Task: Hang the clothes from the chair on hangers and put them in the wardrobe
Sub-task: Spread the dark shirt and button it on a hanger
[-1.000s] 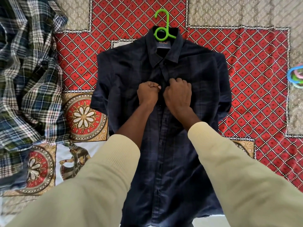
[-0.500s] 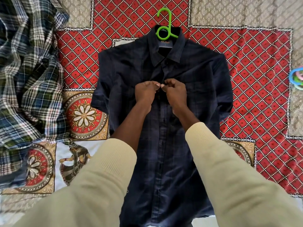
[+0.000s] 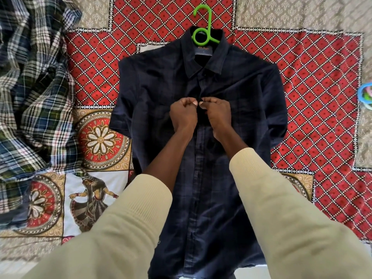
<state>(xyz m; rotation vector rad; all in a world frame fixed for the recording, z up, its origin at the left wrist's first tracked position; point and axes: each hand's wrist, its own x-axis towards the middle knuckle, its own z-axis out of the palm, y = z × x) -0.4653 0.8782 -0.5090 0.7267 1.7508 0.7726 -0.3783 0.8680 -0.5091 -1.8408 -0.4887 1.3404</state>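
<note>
Head view: unreadable collar label [image 3: 203, 50].

I see both of my arms reaching forward from the bottom of the view, each in a cream ribbed-knit sleeve [image 3: 124, 222] pushed up so the forearm is bare. My left hand [image 3: 183, 115] and my right hand [image 3: 217, 114] sit side by side at the same height, nearly touching, knuckles up and backs toward me. On each the fingers are curled tightly under and the thumb tip points inward toward the other hand, pinching the front placket of the dark navy button-up shirt [image 3: 251, 93] at chest level. Both wrists are straight, and the forearms converge from the sleeves toward the hands.
</note>
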